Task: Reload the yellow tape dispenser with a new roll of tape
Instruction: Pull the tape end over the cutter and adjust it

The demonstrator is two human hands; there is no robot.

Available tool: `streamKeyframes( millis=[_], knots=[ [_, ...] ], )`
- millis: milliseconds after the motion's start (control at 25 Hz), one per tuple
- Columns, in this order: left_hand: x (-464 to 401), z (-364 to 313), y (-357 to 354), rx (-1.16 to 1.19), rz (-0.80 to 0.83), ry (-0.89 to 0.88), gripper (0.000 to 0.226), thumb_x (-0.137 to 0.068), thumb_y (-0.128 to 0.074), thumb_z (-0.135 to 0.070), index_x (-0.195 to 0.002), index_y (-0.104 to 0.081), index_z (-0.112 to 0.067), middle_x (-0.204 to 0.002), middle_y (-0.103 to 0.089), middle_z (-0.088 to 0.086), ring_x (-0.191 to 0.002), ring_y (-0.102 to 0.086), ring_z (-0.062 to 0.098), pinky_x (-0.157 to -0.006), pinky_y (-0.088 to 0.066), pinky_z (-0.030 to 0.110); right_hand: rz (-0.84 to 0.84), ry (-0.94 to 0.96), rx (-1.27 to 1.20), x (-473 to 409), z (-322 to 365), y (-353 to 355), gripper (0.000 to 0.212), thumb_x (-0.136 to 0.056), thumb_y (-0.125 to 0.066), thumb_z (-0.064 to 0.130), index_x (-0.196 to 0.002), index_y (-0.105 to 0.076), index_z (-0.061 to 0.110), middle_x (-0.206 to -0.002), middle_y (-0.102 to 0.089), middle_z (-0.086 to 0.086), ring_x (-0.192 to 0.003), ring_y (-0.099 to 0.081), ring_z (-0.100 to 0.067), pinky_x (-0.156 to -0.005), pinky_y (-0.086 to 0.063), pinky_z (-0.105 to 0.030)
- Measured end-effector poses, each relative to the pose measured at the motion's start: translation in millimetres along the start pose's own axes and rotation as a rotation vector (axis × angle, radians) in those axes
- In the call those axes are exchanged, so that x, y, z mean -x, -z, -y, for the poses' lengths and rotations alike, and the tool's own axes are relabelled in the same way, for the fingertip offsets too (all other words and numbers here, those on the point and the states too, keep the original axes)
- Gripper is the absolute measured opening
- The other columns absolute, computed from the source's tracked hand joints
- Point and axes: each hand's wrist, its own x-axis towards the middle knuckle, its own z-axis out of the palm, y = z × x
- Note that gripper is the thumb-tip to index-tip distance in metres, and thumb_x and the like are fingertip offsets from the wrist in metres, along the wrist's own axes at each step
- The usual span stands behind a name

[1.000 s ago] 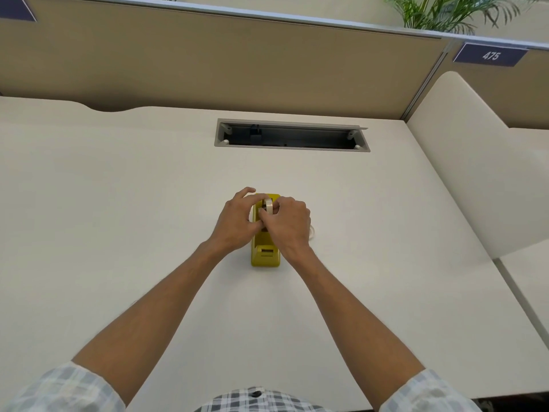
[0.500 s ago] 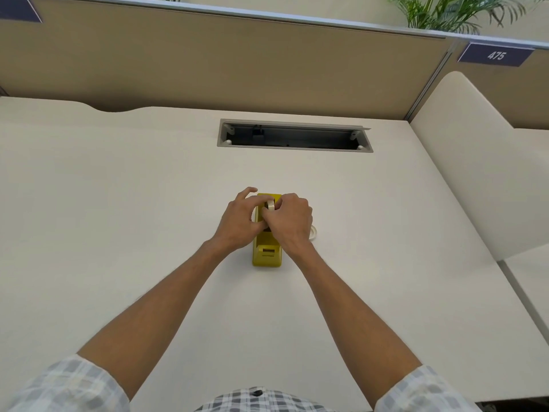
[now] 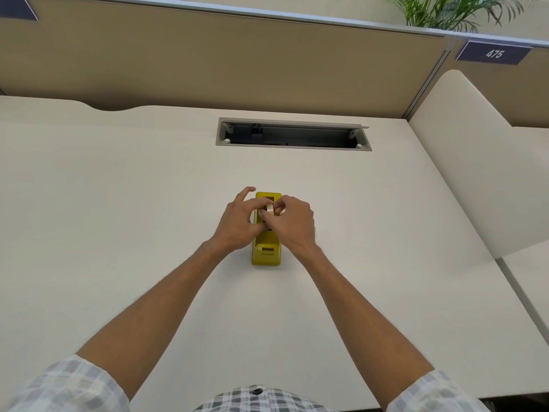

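The yellow tape dispenser (image 3: 266, 251) stands on the white desk (image 3: 118, 218), its cutter end toward me. A pale roll of tape (image 3: 269, 208) sits upright over the dispenser's open well. My left hand (image 3: 237, 223) holds the roll from the left, index finger raised. My right hand (image 3: 292, 223) pinches the roll from the right with curled fingers. The hands cover most of the roll and the dispenser's middle. Something pale peeks out just right of my right hand, mostly hidden.
A grey cable trough (image 3: 292, 138) is set into the desk behind the dispenser. A tan partition (image 3: 208, 55) closes off the back, and a curved white divider (image 3: 475, 162) rises at the right. A sign reading 475 (image 3: 493, 53) hangs at the upper right.
Both hands stay on the roll over the dispenser. My right-hand fingers have shifted a little on the roll, and more of its top shows now.
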Motion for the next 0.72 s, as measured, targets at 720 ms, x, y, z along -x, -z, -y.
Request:
streamKeyframes(
  millis=[720],
  knots=[
    [1.7,-2.7,-1.5,-0.281,0.093,0.029,0.053,-0.085,-0.064,-0.047,-0.133,-0.051,-0.030,-0.157,-0.026,0.000,-0.134,-0.038,0.033,-0.106,-0.036,0.048,-0.125,0.411,0.105,25.5,-39.3,3.6,0.012,-0.090,-0.067,0.028,-0.099,-0.072,0.020,-0.096,-0.068,0.007,-0.068,-0.062,-0.012,-0.054,-0.050,-0.029]
  ],
)
